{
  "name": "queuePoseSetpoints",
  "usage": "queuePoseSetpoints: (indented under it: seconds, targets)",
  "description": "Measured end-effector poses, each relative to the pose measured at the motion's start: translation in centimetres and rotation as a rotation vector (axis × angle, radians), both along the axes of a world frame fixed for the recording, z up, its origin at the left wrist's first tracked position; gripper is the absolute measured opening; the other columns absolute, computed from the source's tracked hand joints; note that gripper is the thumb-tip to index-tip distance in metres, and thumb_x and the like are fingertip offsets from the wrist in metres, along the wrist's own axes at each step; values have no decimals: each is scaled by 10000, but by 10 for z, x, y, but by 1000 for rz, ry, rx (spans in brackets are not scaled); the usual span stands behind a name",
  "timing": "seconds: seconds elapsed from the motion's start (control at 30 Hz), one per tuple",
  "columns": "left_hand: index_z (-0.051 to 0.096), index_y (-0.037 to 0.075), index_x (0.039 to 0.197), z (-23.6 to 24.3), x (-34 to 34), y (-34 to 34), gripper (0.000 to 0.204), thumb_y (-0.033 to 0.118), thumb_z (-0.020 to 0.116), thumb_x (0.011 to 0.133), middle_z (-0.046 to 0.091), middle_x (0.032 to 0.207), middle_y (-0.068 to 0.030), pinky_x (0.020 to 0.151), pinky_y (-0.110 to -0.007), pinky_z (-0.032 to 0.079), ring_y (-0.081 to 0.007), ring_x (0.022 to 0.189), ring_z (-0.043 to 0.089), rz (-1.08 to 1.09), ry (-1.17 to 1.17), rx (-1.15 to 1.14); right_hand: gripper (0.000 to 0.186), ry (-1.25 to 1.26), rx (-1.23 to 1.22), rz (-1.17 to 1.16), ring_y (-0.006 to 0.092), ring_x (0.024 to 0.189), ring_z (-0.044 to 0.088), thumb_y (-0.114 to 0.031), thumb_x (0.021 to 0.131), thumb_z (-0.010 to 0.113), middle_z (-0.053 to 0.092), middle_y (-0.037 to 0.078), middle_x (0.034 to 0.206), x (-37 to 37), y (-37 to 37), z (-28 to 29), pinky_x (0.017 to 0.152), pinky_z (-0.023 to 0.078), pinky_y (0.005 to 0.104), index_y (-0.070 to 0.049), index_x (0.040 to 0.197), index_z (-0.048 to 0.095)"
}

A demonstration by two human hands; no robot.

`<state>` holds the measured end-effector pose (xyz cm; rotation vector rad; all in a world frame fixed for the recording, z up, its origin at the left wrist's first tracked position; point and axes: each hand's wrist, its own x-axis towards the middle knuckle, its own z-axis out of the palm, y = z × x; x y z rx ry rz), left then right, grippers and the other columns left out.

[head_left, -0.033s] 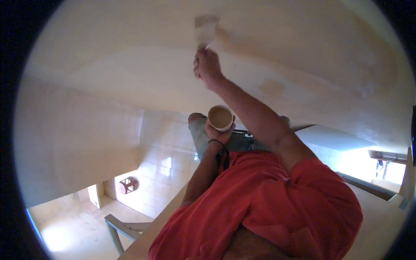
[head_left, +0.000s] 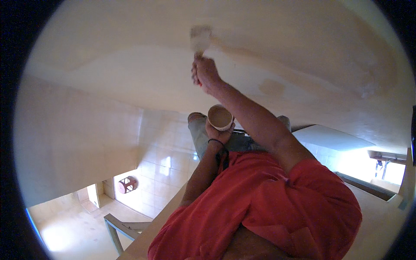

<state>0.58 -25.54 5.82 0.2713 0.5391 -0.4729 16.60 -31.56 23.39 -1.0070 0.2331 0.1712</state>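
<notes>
Up at the pale wall (head_left: 130, 56), my right hand (head_left: 205, 73) is closed round the handle of a wide flat paintbrush (head_left: 200, 39). The brush is smeared by motion, with its dark end pointing away from me at the wall's surface. Lower down, in front of my body, my left hand (head_left: 220, 135) holds a round cup (head_left: 220, 117) from below and behind. Beige liquid shows in the cup, its mouth tipped toward view. My right forearm passes just beside the cup's right side.
Brownish patches (head_left: 272, 87) mark the wall. Another flat wall or panel (head_left: 78, 134) stands at left. Far below lie a shiny tiled floor (head_left: 167, 162), a small reddish stool (head_left: 128, 185) and a metal frame (head_left: 113, 232). A window-like bright opening (head_left: 392, 173) is at right.
My right hand and the paintbrush have moved slightly toward me and a little left along the wall. The left hand and cup stay nearly in place.
</notes>
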Motion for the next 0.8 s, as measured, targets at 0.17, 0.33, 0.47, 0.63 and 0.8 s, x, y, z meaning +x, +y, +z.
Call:
queuePoseSetpoints:
  seconds: [0.17, 0.33, 0.47, 0.63, 0.8]
  targets:
    - [587, 215, 1250, 14, -4, -9, 471, 527, 442, 930, 618, 1252, -68, 857, -516, 493, -329, 1150, 580, -10, -118, 390, 448, 328, 564, 253, 138, 407, 379, -453, 991, 485, 390, -10, 508, -6, 7, -32, 369, 302, 294, -155, 664, 413]
    - [586, 191, 1257, -10, 2, -3, 495, 523, 437, 922, 628, 1231, -88, 820, -537, 496, -361, 1116, 595, -53, -85, 84, 114, 39, 1158, 356, 77, 491, 444, -72, 913, 497, 492, -3, 722, 30, -65, 46, 424, 396, 220, -65, 813, 553]
    - [573, 157, 1266, 2, 6, -3, 520, 498, 414, 906, 626, 1223, -120, 759, -531, 500, -394, 1095, 603, -16, -41, 1, 145, -213, 1014, 282, 61, 460, 393, -118, 955, 492, 427, -6, 646, -14, -84, 120, 390, 354, 175, -39, 834, 486]
    - [598, 199, 1243, 0, 6, -7, 489, 538, 464, 917, 638, 1221, -70, 807, -543, 497, -339, 1097, 610, 30, 56, 0, 281, -225, 463, -98, 86, 460, 383, -343, 1014, 476, 420, -16, 613, -31, -26, 97, 418, 338, 245, -120, 844, 474]
    - [605, 206, 1229, 7, 4, -8, 465, 523, 463, 920, 640, 1220, -63, 820, -520, 491, -319, 1114, 601, 35, 72, -32, 314, 20, 438, 37, 98, 476, 387, -370, 1021, 465, 421, -23, 616, 1, 11, 34, 439, 326, 277, -133, 815, 456]
